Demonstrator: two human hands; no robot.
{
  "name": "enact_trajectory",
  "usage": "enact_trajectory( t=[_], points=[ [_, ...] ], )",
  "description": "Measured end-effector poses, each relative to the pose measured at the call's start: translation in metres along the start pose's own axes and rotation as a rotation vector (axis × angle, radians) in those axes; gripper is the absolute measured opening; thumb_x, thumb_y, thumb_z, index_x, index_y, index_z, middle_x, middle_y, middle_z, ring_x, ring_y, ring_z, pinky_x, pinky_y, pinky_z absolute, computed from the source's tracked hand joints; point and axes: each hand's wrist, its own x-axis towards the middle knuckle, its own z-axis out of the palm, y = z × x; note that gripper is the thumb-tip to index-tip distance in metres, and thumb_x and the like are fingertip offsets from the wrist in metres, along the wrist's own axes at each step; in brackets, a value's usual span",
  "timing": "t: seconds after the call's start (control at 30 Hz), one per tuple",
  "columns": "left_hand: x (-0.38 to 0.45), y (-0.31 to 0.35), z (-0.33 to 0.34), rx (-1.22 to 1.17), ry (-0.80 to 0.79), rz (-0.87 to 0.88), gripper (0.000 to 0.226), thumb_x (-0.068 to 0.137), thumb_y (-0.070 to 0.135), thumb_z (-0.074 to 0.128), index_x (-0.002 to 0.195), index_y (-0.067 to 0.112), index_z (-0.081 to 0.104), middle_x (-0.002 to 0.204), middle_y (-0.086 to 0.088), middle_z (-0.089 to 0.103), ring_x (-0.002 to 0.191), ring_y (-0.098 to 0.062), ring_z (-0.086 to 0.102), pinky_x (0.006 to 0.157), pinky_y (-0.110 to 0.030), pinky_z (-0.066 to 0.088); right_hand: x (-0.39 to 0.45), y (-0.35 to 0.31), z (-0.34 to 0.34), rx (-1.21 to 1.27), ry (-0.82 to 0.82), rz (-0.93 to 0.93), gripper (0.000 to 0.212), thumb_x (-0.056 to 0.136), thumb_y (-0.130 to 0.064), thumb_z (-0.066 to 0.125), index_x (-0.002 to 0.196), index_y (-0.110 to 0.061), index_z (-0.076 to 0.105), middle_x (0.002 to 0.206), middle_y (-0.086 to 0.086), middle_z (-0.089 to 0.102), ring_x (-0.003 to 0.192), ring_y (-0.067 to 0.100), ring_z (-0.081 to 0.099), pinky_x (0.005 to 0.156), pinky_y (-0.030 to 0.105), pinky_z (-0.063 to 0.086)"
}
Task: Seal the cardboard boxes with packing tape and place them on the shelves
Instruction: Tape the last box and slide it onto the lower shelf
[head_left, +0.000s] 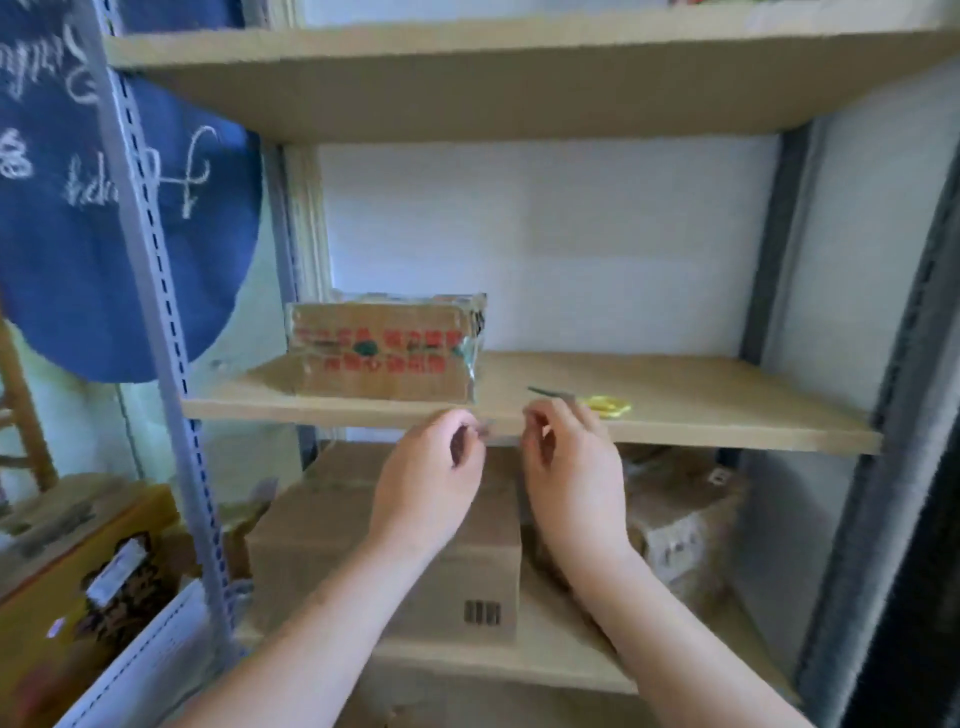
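A small cardboard box (384, 358) with red print and shiny tape over it stands on the middle shelf (701, 421), towards the left. Just below the shelf's front edge, my left hand (428, 478) pinches a small greyish scrap of tape (485, 427) between thumb and fingertips. My right hand (574, 473) is close beside it with curled fingers. Blur hides whether it holds anything. Scissors with yellow handles (605, 405) lie on the shelf just behind my right hand.
On the lower shelf stand a plain brown box (415, 561) with a barcode and a wrapped box (680, 525) to its right. Grey metal uprights (171, 364) frame the rack. A blue cloth (104, 234) hangs at the left, and a yellow carton (78, 587) sits below it.
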Motion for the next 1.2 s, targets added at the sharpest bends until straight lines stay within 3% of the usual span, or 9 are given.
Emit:
enact_trajectory(
  t=[0.1,0.2,0.27,0.43,0.57,0.7,0.83,1.03,1.2],
  points=[
    [0.016,0.017,0.002,-0.062,0.025,-0.019,0.017,0.098,0.031,0.047,0.088,0.038,0.06,0.065,0.006,0.064,0.055,-0.011,0.06,0.05,-0.032,0.046,0.073,0.042,-0.006,-0.185,-0.111,0.131,0.02,0.092,-0.001,0.053,0.104,-0.006,0.068,0.099,0.012,0.06,0.093,0.032,0.059,0.071,0.034,0.048],
    [0.01,0.005,-0.003,-0.097,0.007,-0.055,0.02,0.098,0.028,0.049,0.087,0.038,0.062,0.071,0.006,0.065,0.061,-0.009,0.06,0.054,-0.034,0.049,0.115,0.073,-0.006,-0.337,-0.499,0.353,0.018,0.095,-0.012,0.053,0.103,-0.003,0.067,0.1,0.013,0.063,0.092,0.031,0.062,0.069,0.027,0.043],
    [0.001,-0.018,-0.009,-0.042,-0.035,-0.091,0.02,0.099,0.027,0.051,0.087,0.037,0.063,0.075,0.013,0.066,0.067,-0.003,0.06,0.058,-0.03,0.049,0.126,0.078,-0.01,-0.454,-0.664,0.314,0.023,0.094,-0.02,0.056,0.107,-0.005,0.068,0.105,0.012,0.067,0.094,0.028,0.063,0.071,0.025,0.045],
    [-0.029,-0.094,-0.03,0.039,-0.1,-0.256,0.023,0.099,0.026,0.05,0.086,0.038,0.065,0.083,0.018,0.069,0.075,-0.004,0.065,0.075,-0.04,0.057,0.125,0.08,-0.016,-0.52,-0.699,0.293,0.024,0.09,-0.021,0.065,0.105,-0.003,0.066,0.091,0.013,0.06,0.079,0.027,0.052,0.054,0.022,0.036],
    [-0.065,-0.146,-0.047,0.056,-0.235,-0.443,0.024,0.101,0.023,0.049,0.089,0.035,0.066,0.088,0.013,0.071,0.082,-0.008,0.067,0.079,-0.036,0.057,0.112,0.052,-0.031,-0.693,-0.706,0.128,0.034,0.082,-0.045,0.071,0.09,-0.011,0.075,0.081,0.008,0.064,0.072,0.028,0.059,0.06,0.028,0.045],
    [-0.118,-0.22,-0.058,0.128,-0.476,-0.597,0.023,0.103,0.023,0.046,0.093,0.03,0.066,0.091,0.011,0.071,0.088,-0.014,0.068,0.083,-0.038,0.056,0.0,-0.008,-0.024,-0.088,-0.688,0.108,0.039,0.073,-0.07,0.065,0.071,-0.032,0.072,0.061,-0.008,0.068,0.057,0.016,0.064,0.059,0.032,0.052],
    [-0.177,-0.295,-0.048,0.2,-0.735,-0.714,0.021,0.101,0.028,0.052,0.118,0.02,0.061,0.107,0.0,0.068,0.099,-0.02,0.066,0.083,-0.032,0.052,-0.175,-0.045,0.066,0.441,-1.263,0.604,0.02,0.093,-0.031,0.064,0.084,-0.015,0.072,0.068,-0.005,0.074,0.041,0.007,0.048,0.048,0.022,0.041],
    [-0.217,-0.377,-0.006,0.313,-1.043,-0.7,0.044,0.097,0.028,0.056,0.136,0.01,0.051,0.132,-0.007,0.058,0.119,-0.025,0.056,0.078,-0.022,0.037,-0.335,-0.011,0.212,0.389,-1.275,1.012,0.037,0.096,-0.04,0.059,0.076,-0.013,0.074,0.064,0.007,0.063,0.057,0.012,0.05,0.054,0.022,0.038],
    [-0.224,-0.433,0.035,0.145,-1.261,-0.67,0.04,0.079,0.044,0.06,0.109,0.018,0.07,0.101,-0.003,0.074,0.093,-0.022,0.069,0.083,-0.04,0.056,-0.382,0.008,0.261,0.527,-1.116,1.145,0.037,0.1,-0.033,0.053,0.079,-0.007,0.068,0.059,0.004,0.06,0.046,0.008,0.05,0.049,0.021,0.04]
  ],
)
